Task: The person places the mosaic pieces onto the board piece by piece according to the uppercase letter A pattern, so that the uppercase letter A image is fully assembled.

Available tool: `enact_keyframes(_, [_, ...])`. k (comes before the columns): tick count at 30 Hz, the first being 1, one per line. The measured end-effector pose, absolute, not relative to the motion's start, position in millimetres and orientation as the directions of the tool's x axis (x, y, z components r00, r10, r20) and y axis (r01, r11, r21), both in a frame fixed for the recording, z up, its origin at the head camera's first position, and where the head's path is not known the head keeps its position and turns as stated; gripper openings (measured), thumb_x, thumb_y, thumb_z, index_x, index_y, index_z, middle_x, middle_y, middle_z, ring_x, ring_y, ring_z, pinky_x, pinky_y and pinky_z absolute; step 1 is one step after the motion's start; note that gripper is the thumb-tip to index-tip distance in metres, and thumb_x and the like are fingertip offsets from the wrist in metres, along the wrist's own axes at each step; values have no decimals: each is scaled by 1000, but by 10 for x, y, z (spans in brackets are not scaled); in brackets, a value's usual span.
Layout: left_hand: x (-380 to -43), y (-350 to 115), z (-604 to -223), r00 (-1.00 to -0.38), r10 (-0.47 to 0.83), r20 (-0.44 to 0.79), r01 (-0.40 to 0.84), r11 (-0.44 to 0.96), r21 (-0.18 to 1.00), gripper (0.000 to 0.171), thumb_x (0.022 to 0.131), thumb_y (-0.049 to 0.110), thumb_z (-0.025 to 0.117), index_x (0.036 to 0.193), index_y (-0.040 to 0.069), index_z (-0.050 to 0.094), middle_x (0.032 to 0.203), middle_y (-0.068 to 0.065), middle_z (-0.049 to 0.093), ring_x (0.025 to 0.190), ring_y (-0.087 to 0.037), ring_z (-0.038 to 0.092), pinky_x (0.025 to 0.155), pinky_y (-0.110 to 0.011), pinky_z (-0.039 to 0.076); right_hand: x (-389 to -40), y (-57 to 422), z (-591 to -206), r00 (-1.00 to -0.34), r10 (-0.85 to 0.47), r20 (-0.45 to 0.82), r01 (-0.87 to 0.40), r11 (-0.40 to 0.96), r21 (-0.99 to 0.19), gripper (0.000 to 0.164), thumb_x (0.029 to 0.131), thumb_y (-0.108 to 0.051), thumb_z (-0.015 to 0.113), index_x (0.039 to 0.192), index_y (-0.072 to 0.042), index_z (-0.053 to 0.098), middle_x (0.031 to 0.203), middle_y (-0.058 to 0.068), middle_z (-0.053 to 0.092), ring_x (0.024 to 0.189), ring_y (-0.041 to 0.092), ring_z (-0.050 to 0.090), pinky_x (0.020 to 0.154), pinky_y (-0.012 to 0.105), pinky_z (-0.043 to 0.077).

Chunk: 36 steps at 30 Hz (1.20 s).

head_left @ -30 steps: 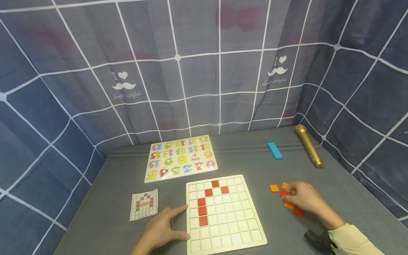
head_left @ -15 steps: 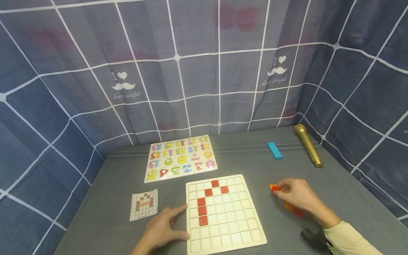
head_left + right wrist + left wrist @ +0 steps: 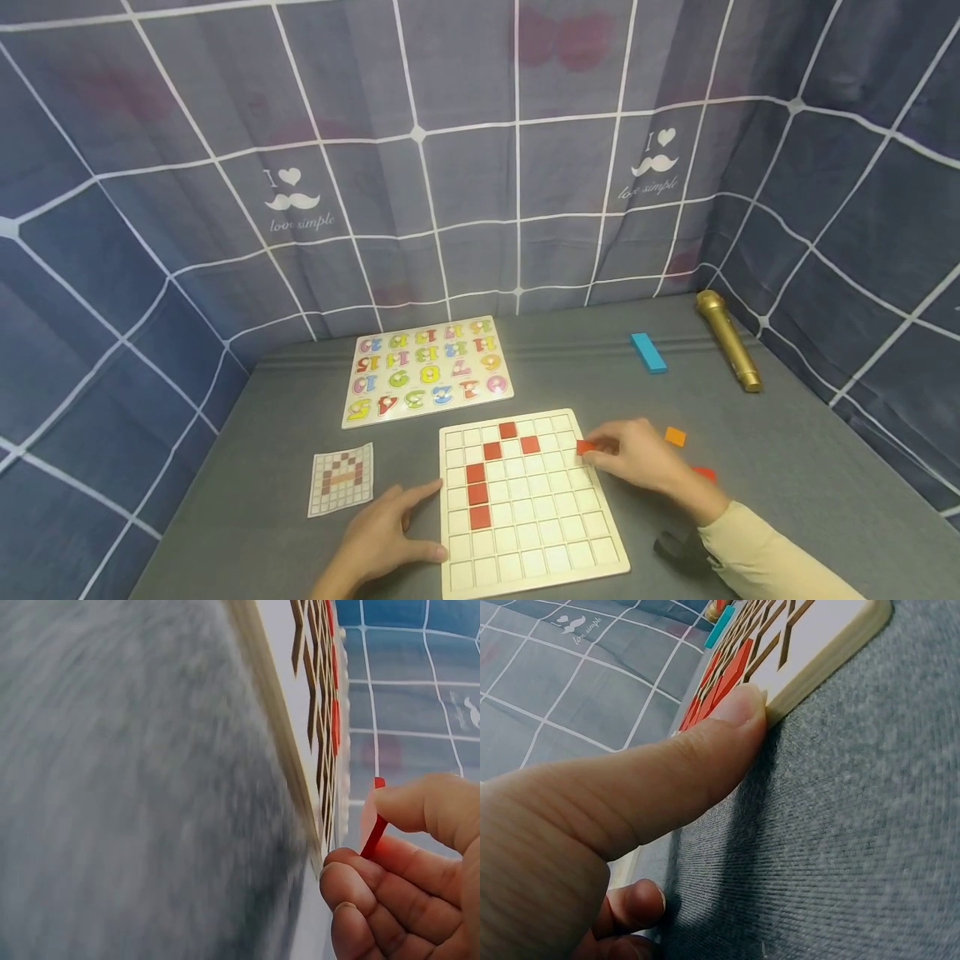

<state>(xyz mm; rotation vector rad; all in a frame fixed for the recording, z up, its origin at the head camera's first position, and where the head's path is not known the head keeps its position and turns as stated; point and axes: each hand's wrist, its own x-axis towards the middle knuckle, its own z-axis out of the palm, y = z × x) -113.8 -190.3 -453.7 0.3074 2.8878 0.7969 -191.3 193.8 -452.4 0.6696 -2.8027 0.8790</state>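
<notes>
A wooden grid board (image 3: 534,492) lies in the middle, with several red square tiles (image 3: 477,493) in its upper and left cells. My left hand (image 3: 386,537) rests at its left edge; thumb and index finger are spread and touch the rim. The left wrist view shows the thumb tip against the board's corner side. Over the board's right edge, my right hand (image 3: 643,457) pinches another red square tile (image 3: 373,825) between thumb and fingers. Right of that hand lie an orange tile (image 3: 675,436) and a partly hidden red tile (image 3: 703,473).
Left of the board is a paper card (image 3: 341,481) printed with a coloured grid pattern. Behind stands a number puzzle board (image 3: 427,372) lying flat. A blue block (image 3: 648,353) and a gold microphone-like cylinder (image 3: 729,342) lie at the back right. A grid-patterned curtain (image 3: 472,183) encloses the table.
My right hand has moved left from the loose tiles to the board's right edge, carrying the red tile. The left hand stays at the board's left edge.
</notes>
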Motion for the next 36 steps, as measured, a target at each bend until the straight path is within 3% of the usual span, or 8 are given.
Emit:
enact_keyframes(10, [-1150, -1900, -4542, -971, 228, -69, 161, 843, 513, 91, 55, 67, 83, 136, 32, 59, 76, 7, 42, 61, -4, 34, 53, -21, 26, -1959, 1725, -4566, -806, -520, 284, -587, 634, -503, 18, 82, -23, 78, 94, -11, 74, 83, -5, 71, 66, -5, 53, 60, 19, 45])
enact_keyframes(20, [-1144, -1897, -4542, -974, 217, -66, 153, 843, 515, 90, 55, 67, 83, 135, 33, 60, 76, 7, 42, 62, -4, 34, 54, -21, 26, -2002, 1613, -4628, -746, -553, 371, -665, 642, -382, 16, 74, -22, 82, 88, -17, 75, 87, -9, 69, 79, 6, 60, 71, 26, 49])
enact_keyframes(26, [-1145, -1900, -4546, -974, 219, -64, 156, 844, 513, 90, 55, 66, 83, 135, 33, 60, 76, 7, 42, 61, -4, 34, 54, -21, 26, -2025, 1579, -4617, -746, -570, 344, -665, 651, -365, 13, 75, -22, 80, 87, -20, 75, 87, -14, 67, 81, 3, 58, 72, 25, 48])
enact_keyframes(36, [-1151, -1896, -4549, -972, 223, -67, 160, 850, 502, 91, 55, 66, 83, 135, 31, 60, 76, 7, 41, 62, -4, 34, 54, -22, 27, -2024, 1562, -4596, -744, -587, 319, -668, 659, -346, 16, 78, -22, 79, 93, -17, 77, 91, -9, 68, 85, 6, 60, 76, 28, 51])
